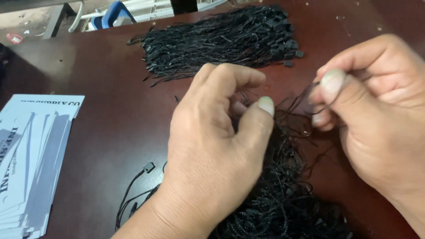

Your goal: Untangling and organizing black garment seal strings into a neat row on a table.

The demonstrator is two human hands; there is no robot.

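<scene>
Black cord loops with small plastic clasps are being sorted on a dark red-brown table (pixel 110 110). A loose, tangled heap of cords (pixel 283 194) lies under and just beyond the wrists, while a second, tidier bundle of cords (pixel 221 40) is laid out further back, its clasps gathered at the right end. The left hand (pixel 217 150) is curled over the near heap, thumb pressed towards the forefinger, and appears to be pinched shut on strands drawn up from it, though the exact contact is hidden behind the fingers. The right hand (pixel 376 115) is closed in a fine pinch, and a single cord (pixel 305 99) is seen running from its thumb and fingertips across to the left hand. One stray cord with clasp (pixel 148 168) lies apart, to the left of the wrist. A fanned stack of printed cards (pixel 31 155) rests at the table's left edge. The step in hand is judged to be the separating of one loop from the tangle. A gentle, steady pull would be called for, with neighbouring strands held back so that none are dragged along.
</scene>
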